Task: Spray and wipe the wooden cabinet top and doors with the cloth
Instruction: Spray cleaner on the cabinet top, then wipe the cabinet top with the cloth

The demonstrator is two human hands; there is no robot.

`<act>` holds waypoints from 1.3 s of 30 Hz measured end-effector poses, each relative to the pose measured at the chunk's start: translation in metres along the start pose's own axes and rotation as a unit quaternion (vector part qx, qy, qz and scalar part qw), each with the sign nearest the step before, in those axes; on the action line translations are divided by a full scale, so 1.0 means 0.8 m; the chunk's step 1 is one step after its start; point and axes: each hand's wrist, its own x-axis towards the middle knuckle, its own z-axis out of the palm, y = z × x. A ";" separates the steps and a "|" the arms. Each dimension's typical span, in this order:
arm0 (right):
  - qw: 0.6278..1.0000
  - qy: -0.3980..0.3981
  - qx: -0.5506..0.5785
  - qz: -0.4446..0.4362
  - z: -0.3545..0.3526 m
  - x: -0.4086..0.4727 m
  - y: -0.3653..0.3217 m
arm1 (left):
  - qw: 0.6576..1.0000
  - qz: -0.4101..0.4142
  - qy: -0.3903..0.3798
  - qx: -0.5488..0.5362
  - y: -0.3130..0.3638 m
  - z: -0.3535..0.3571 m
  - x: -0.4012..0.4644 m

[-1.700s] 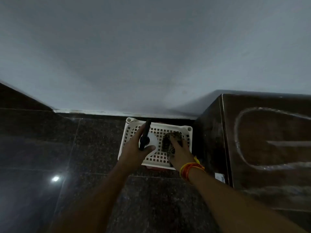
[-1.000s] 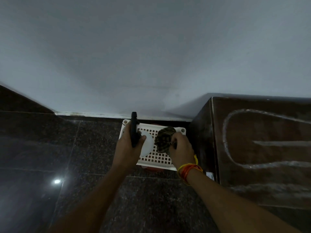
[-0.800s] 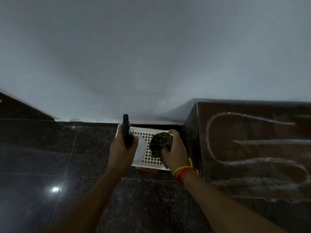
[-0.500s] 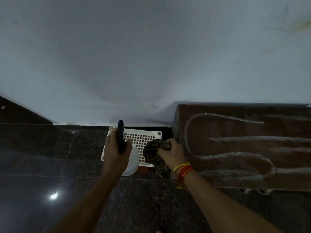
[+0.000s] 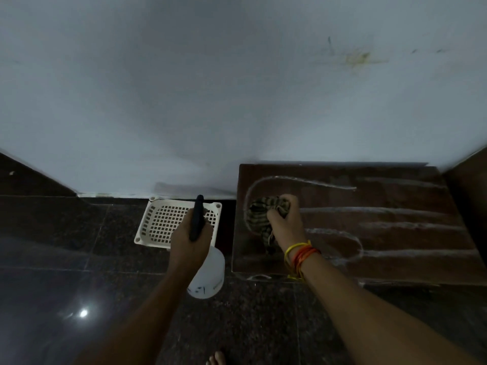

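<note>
The brown wooden cabinet top [image 5: 395, 241] lies to the right, marked with a winding white line of spray. My right hand [image 5: 286, 222] grips a bunched striped cloth [image 5: 263, 212] over the top's left end, near the loop of the line. My left hand [image 5: 189, 241] holds a white spray bottle [image 5: 208, 275] by its black head, above the floor left of the cabinet. The cabinet doors are hidden from this angle.
A white perforated plastic basket [image 5: 158, 225] sits on the dark granite floor [image 5: 79, 259] against the wall, just left of the cabinet. The pale wall [image 5: 237, 88] rises behind. My bare toes [image 5: 216, 358] show at the bottom edge.
Both hands lifted out of the basket. My right hand carried the cloth rightwards onto the cabinet top. My left hand drew the bottle back towards me, clear of the basket.
</note>
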 end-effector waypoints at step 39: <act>0.979 0.149 -0.139 0.006 -0.148 -0.011 0.058 | 0.995 -0.094 -0.023 -0.020 0.036 0.121 -0.088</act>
